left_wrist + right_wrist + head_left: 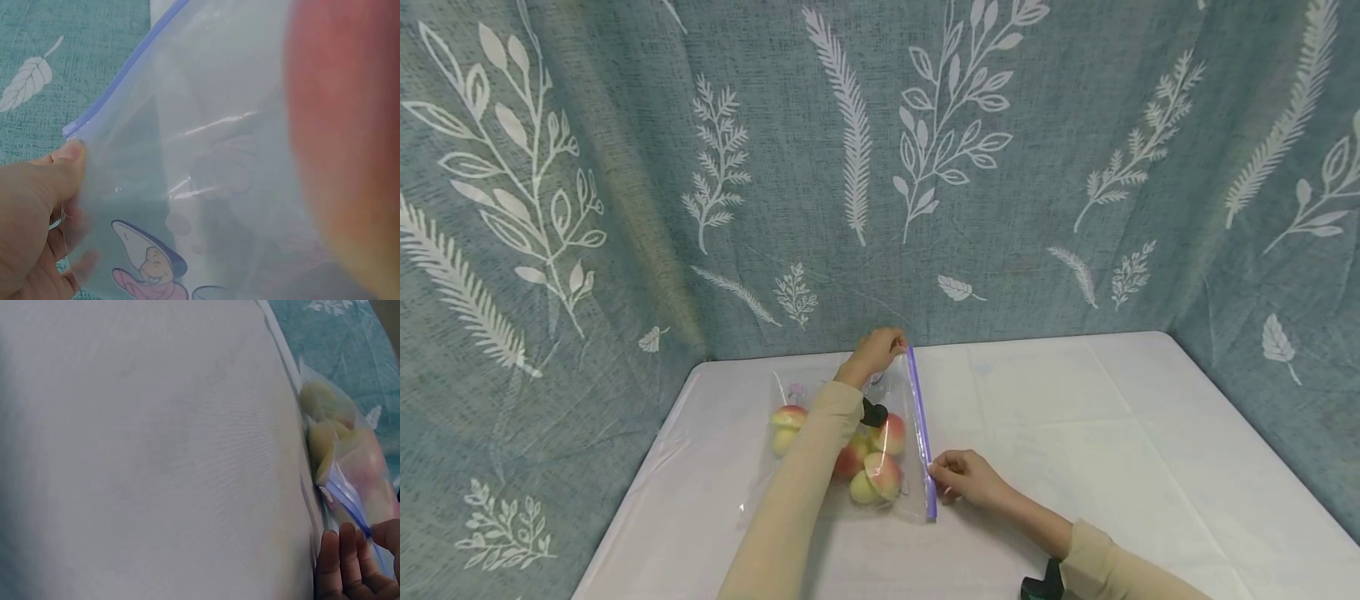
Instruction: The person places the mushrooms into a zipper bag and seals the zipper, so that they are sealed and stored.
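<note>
A clear zip bag [906,483] with a purple zip strip [919,400] along its right edge lies on the white table. Several yellow-and-red peaches [883,473] are inside it, some hidden behind the left forearm. My left hand [880,352] pinches the bag's far corner, at the end of the strip; in the left wrist view its thumb [67,162] presses the plastic just below the strip, near a printed cartoon figure [150,265]. With thumb and forefinger, my right hand [967,479] pinches the strip nearer its front end. The other right fingers [350,559] curl loosely below.
The white-covered table [1075,433] extends to the right of the bag. A blue-green curtain [880,167] with white leaf prints stands behind the table and on both sides. Dark wrist camera mounts [1042,583] sit on the sleeves.
</note>
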A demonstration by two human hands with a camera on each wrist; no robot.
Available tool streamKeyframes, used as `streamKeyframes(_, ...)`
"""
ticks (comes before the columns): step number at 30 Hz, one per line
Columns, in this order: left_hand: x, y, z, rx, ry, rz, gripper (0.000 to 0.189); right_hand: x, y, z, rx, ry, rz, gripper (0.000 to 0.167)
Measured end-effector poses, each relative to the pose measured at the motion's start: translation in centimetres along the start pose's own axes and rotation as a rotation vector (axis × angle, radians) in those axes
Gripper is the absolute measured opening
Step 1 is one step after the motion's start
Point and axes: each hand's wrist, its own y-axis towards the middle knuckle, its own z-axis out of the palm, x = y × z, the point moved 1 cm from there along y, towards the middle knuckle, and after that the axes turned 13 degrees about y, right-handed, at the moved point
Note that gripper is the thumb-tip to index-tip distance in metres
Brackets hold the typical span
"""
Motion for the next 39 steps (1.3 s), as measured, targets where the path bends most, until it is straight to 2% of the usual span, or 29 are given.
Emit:
streamKeyframes(7,-0.1,-0.3,-0.3,-0.001,-0.008,-0.017,0.014,0.3,-0.6,0.2,0.008,-0.008,0.004,0.026)
streamKeyframes(14,-0.2,-0.4,-0.4,-0.005,-0.003,-0.027,0.015,1.9,-1.8,0.8,0.027,-0.003,-0.002,0.023)
streamKeyframes(24,0.0,-0.2,-0.3,-0.009,0.020,-0.027,0.016,0.0,-1.4,0.3,0.044,-0.014,0.010,0.028)
streamKeyframes(39,0.3,-0.1,-0.3,-0.025,0.013,-0.039,0.015,-0.1,-2.5,0.5,0.068,-0.013,0.022,0.028)
